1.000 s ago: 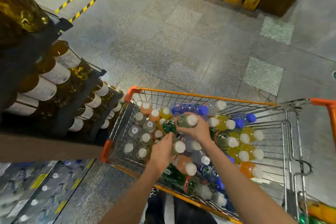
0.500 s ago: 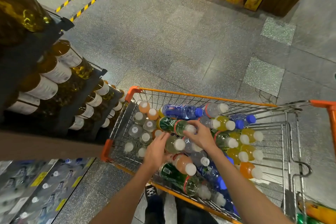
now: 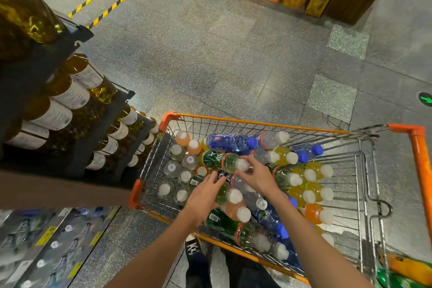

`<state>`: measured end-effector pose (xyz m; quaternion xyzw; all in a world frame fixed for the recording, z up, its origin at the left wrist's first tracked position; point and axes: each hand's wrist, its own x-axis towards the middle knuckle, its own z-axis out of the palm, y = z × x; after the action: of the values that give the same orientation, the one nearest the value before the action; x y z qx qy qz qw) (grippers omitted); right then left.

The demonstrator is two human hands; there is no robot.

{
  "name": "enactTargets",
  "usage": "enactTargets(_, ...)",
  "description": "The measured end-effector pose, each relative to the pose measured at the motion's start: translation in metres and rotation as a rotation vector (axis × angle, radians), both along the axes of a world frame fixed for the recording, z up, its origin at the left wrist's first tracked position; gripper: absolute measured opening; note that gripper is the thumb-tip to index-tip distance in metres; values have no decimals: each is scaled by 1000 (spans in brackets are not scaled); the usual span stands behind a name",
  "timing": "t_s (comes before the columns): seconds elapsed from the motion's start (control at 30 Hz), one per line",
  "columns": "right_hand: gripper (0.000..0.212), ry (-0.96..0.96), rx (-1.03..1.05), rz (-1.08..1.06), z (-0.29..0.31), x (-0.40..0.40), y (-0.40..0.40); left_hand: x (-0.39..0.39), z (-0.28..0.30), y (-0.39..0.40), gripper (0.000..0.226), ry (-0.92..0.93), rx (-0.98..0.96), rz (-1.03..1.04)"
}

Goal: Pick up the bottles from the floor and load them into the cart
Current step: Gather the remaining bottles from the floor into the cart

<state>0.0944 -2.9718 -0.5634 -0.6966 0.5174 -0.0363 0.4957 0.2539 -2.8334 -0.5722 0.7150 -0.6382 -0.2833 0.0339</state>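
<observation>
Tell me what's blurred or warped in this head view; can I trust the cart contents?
Head view: bottles in the cart read sharp; the shrink-wrapped packs at lower left smear; wide-angle bending tilts the oil bottles; both hands show slight blur.

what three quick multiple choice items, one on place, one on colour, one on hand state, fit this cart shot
1. Where are the bottled drinks on the dark shelf?
A. left of the cart
B. inside the cart
C. beyond the cart's far rim

2. What colour is the cart rim?
A. green
B. orange
C. white

3. How are both hands?
A. gripping the rim
B. fists held high
C. open over the bottles

Key: 1 A, the shelf stands left of the basket. 2 B, the rim and corners are orange. 3 C, the left hand and right hand spread their fingers above the green bottle.
</observation>
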Motion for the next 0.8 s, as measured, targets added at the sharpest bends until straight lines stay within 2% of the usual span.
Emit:
enactTargets(0.23,53,6,1,-1,-1,-2,-1,4,-7,-1,85,112,-5,54)
enactTargets(0.4,46,-5,8,-24,0,-3,-3,4,0,1,66,310,-44,170)
enactTargets(0.7,49,53,9,43,5,-5,-7,5,4,-2,75,223,88,221)
enactTargets(0.8,51,97,-94,90,13,-7,-8,6,10,-1,82,224,113,281)
